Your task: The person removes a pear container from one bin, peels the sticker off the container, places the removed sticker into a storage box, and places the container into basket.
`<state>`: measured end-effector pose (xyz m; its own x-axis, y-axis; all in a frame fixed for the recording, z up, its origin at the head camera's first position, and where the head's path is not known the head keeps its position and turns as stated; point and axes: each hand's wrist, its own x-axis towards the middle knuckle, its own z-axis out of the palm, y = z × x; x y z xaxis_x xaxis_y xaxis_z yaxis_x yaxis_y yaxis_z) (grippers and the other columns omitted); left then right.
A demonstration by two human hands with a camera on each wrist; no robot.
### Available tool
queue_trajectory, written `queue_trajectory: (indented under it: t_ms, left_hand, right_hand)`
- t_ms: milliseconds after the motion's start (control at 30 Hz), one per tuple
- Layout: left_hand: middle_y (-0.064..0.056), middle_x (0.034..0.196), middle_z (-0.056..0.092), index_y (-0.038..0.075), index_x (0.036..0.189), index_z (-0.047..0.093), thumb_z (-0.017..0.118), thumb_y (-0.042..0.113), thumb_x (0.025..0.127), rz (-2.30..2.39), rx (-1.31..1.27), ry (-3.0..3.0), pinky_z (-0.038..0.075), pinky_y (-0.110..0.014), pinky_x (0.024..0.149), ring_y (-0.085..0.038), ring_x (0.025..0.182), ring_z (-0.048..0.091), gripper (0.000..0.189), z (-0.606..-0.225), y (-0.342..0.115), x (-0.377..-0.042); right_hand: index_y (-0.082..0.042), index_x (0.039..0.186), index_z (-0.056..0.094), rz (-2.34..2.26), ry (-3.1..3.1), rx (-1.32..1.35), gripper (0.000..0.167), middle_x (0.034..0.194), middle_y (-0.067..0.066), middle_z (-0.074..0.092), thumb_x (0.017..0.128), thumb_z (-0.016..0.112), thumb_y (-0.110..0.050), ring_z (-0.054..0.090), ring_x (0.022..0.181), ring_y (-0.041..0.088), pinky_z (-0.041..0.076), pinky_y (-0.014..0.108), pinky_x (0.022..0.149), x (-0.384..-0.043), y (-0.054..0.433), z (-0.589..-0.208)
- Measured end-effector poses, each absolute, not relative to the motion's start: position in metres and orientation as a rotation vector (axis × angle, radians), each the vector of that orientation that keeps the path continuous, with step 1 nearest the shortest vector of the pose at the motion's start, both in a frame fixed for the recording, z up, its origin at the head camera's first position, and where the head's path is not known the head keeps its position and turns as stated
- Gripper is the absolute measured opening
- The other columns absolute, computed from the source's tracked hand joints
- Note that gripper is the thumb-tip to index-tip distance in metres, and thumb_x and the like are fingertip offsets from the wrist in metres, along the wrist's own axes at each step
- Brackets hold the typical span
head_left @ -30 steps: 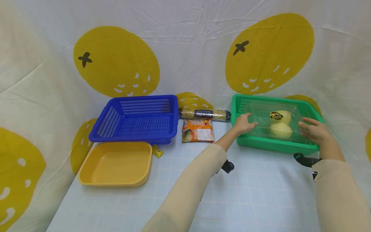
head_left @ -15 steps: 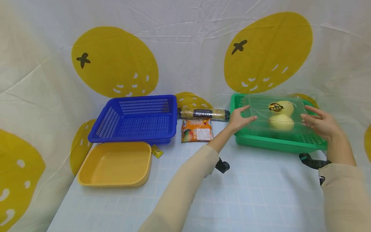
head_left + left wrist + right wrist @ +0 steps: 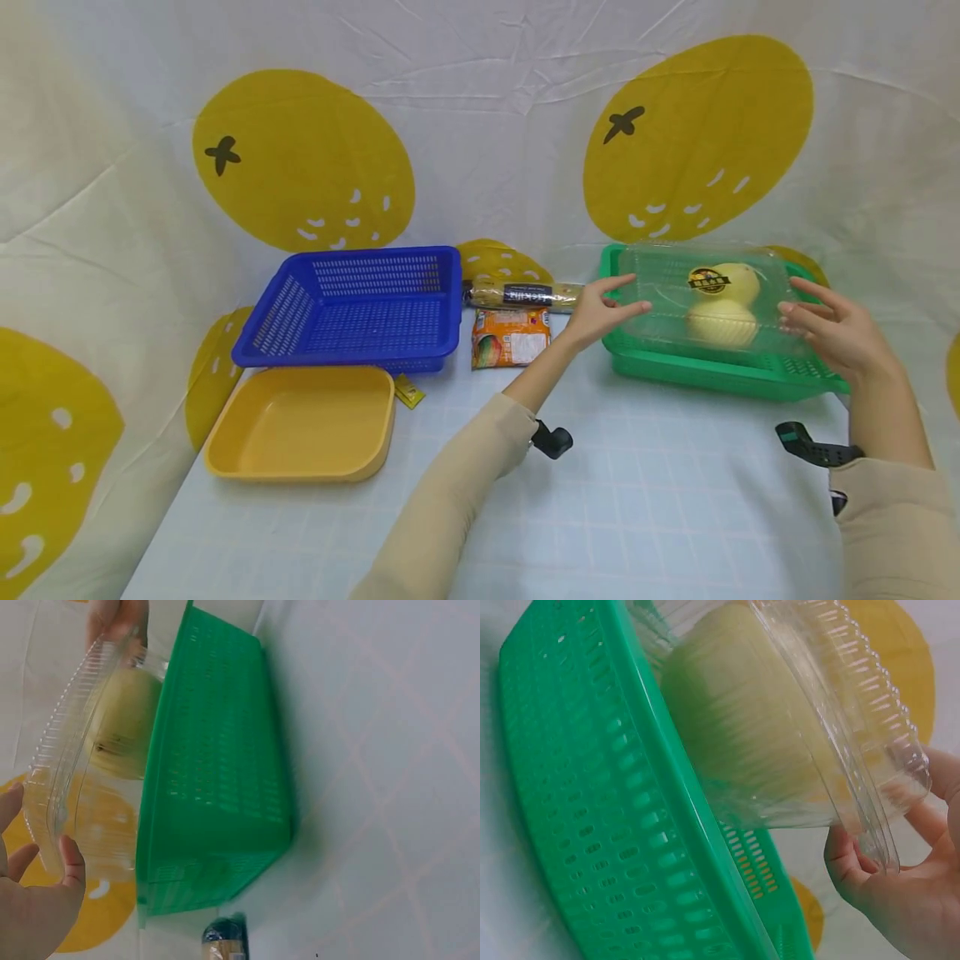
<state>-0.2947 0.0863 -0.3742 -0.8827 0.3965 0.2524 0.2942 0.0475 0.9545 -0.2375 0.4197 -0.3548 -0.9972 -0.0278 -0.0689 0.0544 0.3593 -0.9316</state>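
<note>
A clear plastic clamshell box point(image 3: 663, 312) with a round black-and-gold sticker holds two round pale yellow fruits point(image 3: 722, 323). It is raised over the green basket point(image 3: 697, 375), its base just above the rim in the wrist views. My left hand point(image 3: 600, 310) pinches the box's left end between thumb and fingers. At the opposite end, my right hand point(image 3: 843, 329) grips the box's flange, thumb on one side and fingers on the other, as the right wrist view shows. One fruit point(image 3: 731, 712) fills much of that view through the plastic.
Left of the green basket lie a pack of noodles or spaghetti point(image 3: 525, 295) and an orange printed packet point(image 3: 512, 337). A blue basket point(image 3: 348, 325) stands further left, with a yellow tub point(image 3: 300, 425) in front. Small yellow sachets point(image 3: 407, 391) lie beside the tub.
The clamshell box has risen from inside the green basket to above its rim, carried by both hands. It has also shifted slightly left, and the left forearm has moved left.
</note>
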Motion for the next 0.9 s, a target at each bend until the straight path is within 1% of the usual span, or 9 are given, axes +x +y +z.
queue_trajectory:
  t_ms: [33,67,133,200,233,467,667,733,900]
  left_hand:
    - [-0.003,0.136,0.051,0.012,0.134,0.053,0.071,0.019,0.084,1.981,0.739,2.214,0.032,-0.019,0.043,-0.007,0.044,0.033,0.054,-0.373,0.084,-0.294]
    - [-0.004,0.136,0.051,0.011,0.134,0.053,0.071,0.019,0.084,1.979,0.747,2.216,0.032,-0.019,0.043,-0.007,0.045,0.035,0.054,-0.373,0.081,-0.293]
    - [-0.005,0.136,0.051,0.01,0.134,0.053,0.071,0.018,0.085,1.98,0.768,2.211,0.034,-0.019,0.044,-0.009,0.047,0.039,0.053,-0.371,0.077,-0.29]
    - [-0.006,0.137,0.05,0.009,0.134,0.053,0.071,0.015,0.085,1.99,0.786,2.21,0.036,-0.019,0.045,-0.012,0.049,0.044,0.053,-0.369,0.073,-0.286]
    - [-0.006,0.137,0.05,0.009,0.134,0.053,0.07,0.014,0.085,1.997,0.792,2.207,0.037,-0.019,0.046,-0.013,0.051,0.045,0.053,-0.368,0.071,-0.285]
    - [-0.003,0.139,0.048,0.01,0.135,0.052,0.07,0.014,0.085,2.026,0.796,2.2,0.042,-0.018,0.052,-0.006,0.06,0.052,0.053,-0.364,0.056,-0.271]
    - [-0.004,0.133,0.053,0.007,0.133,0.054,0.07,0.011,0.084,2.089,0.779,2.177,0.04,-0.02,0.053,-0.007,0.063,0.052,0.052,-0.366,0.04,-0.26]
    - [-0.005,0.132,0.053,0.007,0.133,0.054,0.071,0.011,0.084,2.106,0.776,2.158,0.039,-0.02,0.052,-0.008,0.063,0.051,0.052,-0.367,0.034,-0.256]
    - [-0.004,0.131,0.053,0.01,0.133,0.054,0.07,0.012,0.084,2.122,0.718,2.132,0.033,-0.023,0.043,-0.01,0.065,0.052,0.051,-0.366,0.014,-0.24]
  right_hand:
    - [-0.034,0.15,0.018,-1.743,2.532,0.025,0.066,0.1,-0.032,0.05,0.095,0.054,-0.027,0.056,0.086,-0.01,0.023,0.026,0.111,-0.236,0.417,-0.355]
    - [-0.034,0.15,0.018,-1.728,2.551,0.019,0.066,0.101,-0.032,0.049,0.095,0.054,-0.027,0.056,0.086,-0.011,0.03,0.023,0.108,-0.235,0.415,-0.354]
    - [-0.033,0.15,0.02,-1.756,2.543,0.014,0.065,0.102,-0.029,0.048,0.095,0.054,-0.027,0.056,0.085,-0.009,0.042,0.014,0.092,-0.232,0.412,-0.354]
    - [-0.031,0.15,0.022,-1.878,2.465,-0.002,0.065,0.102,-0.025,0.05,0.095,0.055,-0.022,0.058,0.085,-0.006,0.046,0.008,0.073,-0.229,0.408,-0.354]
    - [-0.03,0.15,0.023,-1.942,2.418,-0.011,0.064,0.102,-0.024,0.051,0.095,0.055,-0.02,0.059,0.084,-0.005,0.046,0.007,0.069,-0.226,0.406,-0.354]
    - [-0.024,0.147,0.034,-2.293,2.162,-0.073,0.059,0.105,-0.012,0.055,0.094,0.055,-0.007,0.059,0.086,0.003,0.048,0.01,0.072,-0.213,0.391,-0.352]
    - [-0.019,0.139,0.046,-2.402,2.069,-0.229,0.05,0.103,-0.005,0.059,0.094,0.049,0.002,0.059,0.085,0.006,0.048,0.011,0.075,-0.203,0.374,-0.355]
    - [-0.018,0.139,0.046,-2.408,2.061,-0.286,0.05,0.103,-0.003,0.058,0.094,0.047,0.005,0.06,0.087,0.006,0.048,0.011,0.077,-0.199,0.369,-0.356]
    - [-0.022,0.146,0.036,-2.026,2.461,-0.275,0.056,0.109,-0.011,0.052,0.096,0.05,-0.003,0.06,0.087,-0.002,0.043,0.005,0.075,-0.189,0.357,-0.352]
